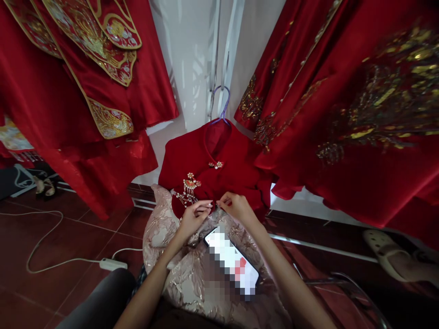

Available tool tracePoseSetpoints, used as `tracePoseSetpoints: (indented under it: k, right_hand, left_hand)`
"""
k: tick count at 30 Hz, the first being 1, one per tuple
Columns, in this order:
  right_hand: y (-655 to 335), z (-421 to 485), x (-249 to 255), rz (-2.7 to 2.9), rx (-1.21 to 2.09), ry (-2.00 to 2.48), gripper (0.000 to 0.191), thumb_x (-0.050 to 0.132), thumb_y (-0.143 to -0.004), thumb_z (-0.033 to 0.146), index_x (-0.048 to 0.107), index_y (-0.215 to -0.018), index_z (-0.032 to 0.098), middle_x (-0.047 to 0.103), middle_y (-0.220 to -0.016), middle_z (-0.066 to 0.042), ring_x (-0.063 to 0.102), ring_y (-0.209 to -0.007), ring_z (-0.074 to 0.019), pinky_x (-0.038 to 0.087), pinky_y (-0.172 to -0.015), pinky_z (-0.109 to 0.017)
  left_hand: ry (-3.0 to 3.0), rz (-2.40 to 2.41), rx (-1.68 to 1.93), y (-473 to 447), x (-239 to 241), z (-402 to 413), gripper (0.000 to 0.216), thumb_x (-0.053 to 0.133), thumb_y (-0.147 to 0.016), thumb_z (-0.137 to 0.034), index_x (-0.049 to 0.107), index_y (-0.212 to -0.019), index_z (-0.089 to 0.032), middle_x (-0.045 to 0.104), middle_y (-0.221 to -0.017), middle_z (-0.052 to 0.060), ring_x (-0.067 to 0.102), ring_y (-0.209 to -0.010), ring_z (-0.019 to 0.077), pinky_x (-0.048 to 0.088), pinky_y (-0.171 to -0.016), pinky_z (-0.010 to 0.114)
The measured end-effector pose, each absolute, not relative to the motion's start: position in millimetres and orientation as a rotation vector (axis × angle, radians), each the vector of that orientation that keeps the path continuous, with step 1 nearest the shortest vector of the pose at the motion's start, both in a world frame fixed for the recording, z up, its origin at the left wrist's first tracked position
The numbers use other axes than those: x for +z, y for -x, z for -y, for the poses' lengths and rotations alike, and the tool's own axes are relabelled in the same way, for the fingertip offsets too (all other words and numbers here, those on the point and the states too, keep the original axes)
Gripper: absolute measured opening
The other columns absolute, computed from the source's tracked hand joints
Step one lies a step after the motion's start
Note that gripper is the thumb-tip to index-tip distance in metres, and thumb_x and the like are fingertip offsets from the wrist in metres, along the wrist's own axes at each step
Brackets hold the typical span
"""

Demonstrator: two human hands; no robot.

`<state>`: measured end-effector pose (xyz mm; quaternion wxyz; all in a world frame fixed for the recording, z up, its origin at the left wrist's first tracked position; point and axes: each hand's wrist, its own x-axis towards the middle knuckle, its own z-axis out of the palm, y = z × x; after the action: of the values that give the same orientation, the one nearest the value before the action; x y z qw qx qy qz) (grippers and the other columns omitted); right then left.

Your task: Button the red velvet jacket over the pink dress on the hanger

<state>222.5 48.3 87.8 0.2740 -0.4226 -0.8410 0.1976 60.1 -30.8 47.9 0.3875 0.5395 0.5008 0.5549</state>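
A red velvet jacket point(236, 157) hangs on a purple hanger point(225, 103) in front of me, its lower part resting against a shiny floral-patterned cloth point(178, 274) over my lap. A gold, beaded brooch-like ornament point(190, 183) decorates its front, and a pearl clasp point(216, 165) sits below the collar. My left hand point(195, 218) is at the jacket's lower front edge, fingers closed on the fabric. Close beside it, my right hand point(236, 205) pinches at the same edge; what lies between those fingertips is too small to make out. A lit phone point(233, 260) lies on the cloth below both hands.
Red embroidered garments hang at the left point(113, 91) and right point(343, 151). A white power strip point(113, 264) with a cable lies on the tiled floor. At right are a metal chair frame point(346, 278) and a foot in a beige clog point(387, 256).
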Motion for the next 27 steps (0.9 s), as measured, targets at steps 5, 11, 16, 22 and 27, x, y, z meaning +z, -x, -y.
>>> tracePoseSetpoints:
  k: [5, 11, 16, 22, 27]
  right_hand:
    - [-219, -49, 74, 2.227, 0.322, 1.178, 0.026, 0.066, -0.072, 0.031, 0.057, -0.095, 0.021, 0.061, -0.081, -0.004, 0.059, -0.075, -0.0173, 0.044, -0.064, -0.026]
    - [-230, -58, 76, 2.387, 0.422, 1.038, 0.010, 0.065, -0.072, 0.026, 0.059, -0.077, 0.020, 0.056, -0.077, -0.001, 0.056, -0.067, -0.0129, 0.043, -0.064, -0.024]
    - [-240, -43, 108, 2.365, 1.061, 0.775, 0.021, 0.064, -0.073, 0.037, 0.060, -0.077, 0.017, 0.064, -0.075, -0.002, 0.062, -0.070, -0.0135, 0.046, -0.064, -0.023]
    - [-227, -35, 110, 2.221, 1.059, 0.767, 0.026, 0.062, -0.074, 0.042, 0.061, -0.079, 0.016, 0.067, -0.076, -0.004, 0.063, -0.072, -0.0148, 0.050, -0.067, -0.026]
    - [-211, -40, 80, 2.154, 0.818, 0.899, 0.020, 0.058, -0.078, 0.039, 0.059, -0.076, 0.019, 0.067, -0.073, -0.003, 0.064, -0.068, -0.0145, 0.050, -0.063, -0.025]
  left_hand:
    - [-1.445, -1.316, 1.391, -60, 44, 30, 0.032, 0.051, -0.080, -0.021, 0.058, -0.111, -0.020, 0.063, -0.110, 0.008, 0.063, -0.092, 0.0155, 0.052, -0.078, 0.029]
    - [-1.523, -1.336, 1.386, -61, 40, 31, 0.033, 0.050, -0.081, -0.022, 0.056, -0.113, -0.020, 0.062, -0.112, 0.007, 0.062, -0.092, 0.0143, 0.050, -0.084, 0.030]
    - [-1.507, -1.394, 1.430, -62, 35, 28, 0.027, 0.046, -0.080, -0.017, 0.060, -0.103, -0.018, 0.067, -0.098, 0.004, 0.062, -0.084, 0.0131, 0.050, -0.080, 0.028]
    - [-1.368, -1.451, 1.523, -61, 34, 26, 0.020, 0.052, -0.077, -0.022, 0.064, -0.092, -0.017, 0.069, -0.085, 0.004, 0.064, -0.079, 0.0147, 0.051, -0.071, 0.026]
    - [-1.245, -1.456, 1.600, -59, 34, 27, 0.024, 0.062, -0.071, -0.027, 0.067, -0.091, -0.015, 0.070, -0.090, 0.007, 0.066, -0.081, 0.0166, 0.053, -0.074, 0.029]
